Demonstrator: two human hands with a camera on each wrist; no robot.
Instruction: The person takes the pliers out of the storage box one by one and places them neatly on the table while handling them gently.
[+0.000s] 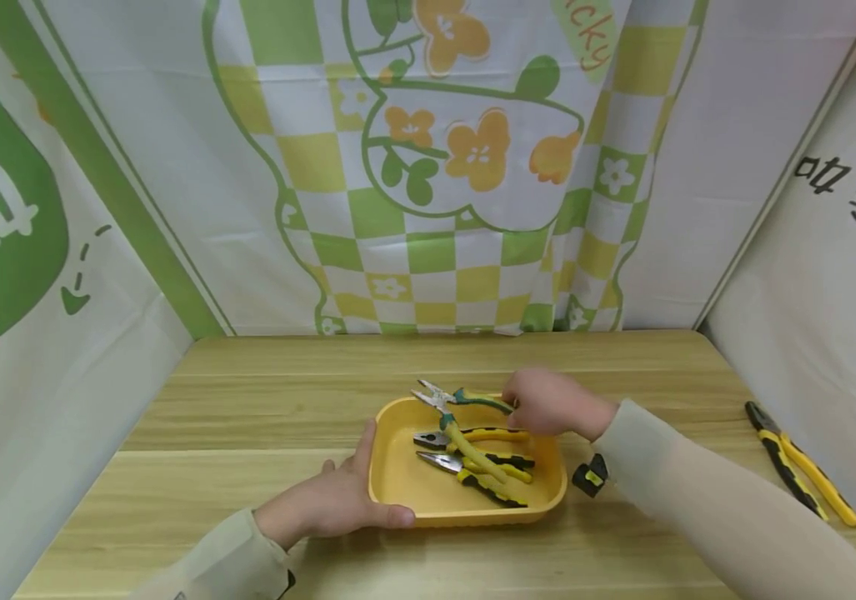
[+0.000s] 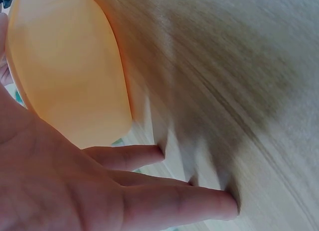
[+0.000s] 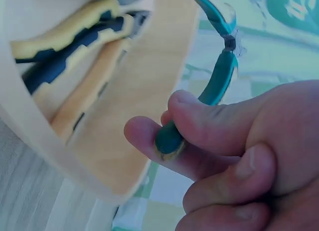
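A yellow plastic tray [image 1: 473, 518] sits on the wooden table. My left hand [image 1: 330, 502] rests against its left end, thumb by the front rim, and in the left wrist view its other fingers [image 2: 179, 206] reach out straight. My right hand [image 1: 553, 402] pinches one handle end of teal-and-yellow pliers [image 1: 438, 402] between thumb and index finger. Those pliers are spread apart and tilted over the tray's back rim; the right wrist view shows the teal handle [image 3: 222, 76]. Beneath lie blunt-nosed pliers [image 1: 431, 440] and needle-nose pliers [image 1: 440, 461], both with yellow-and-black handles.
Another pair of yellow-and-black pliers [image 1: 791, 458] lies on the table at the far right, by the side curtain. Wood tabletop [image 1: 247, 408] extends around the tray. A patterned curtain [image 1: 435, 267] hangs along the back edge.
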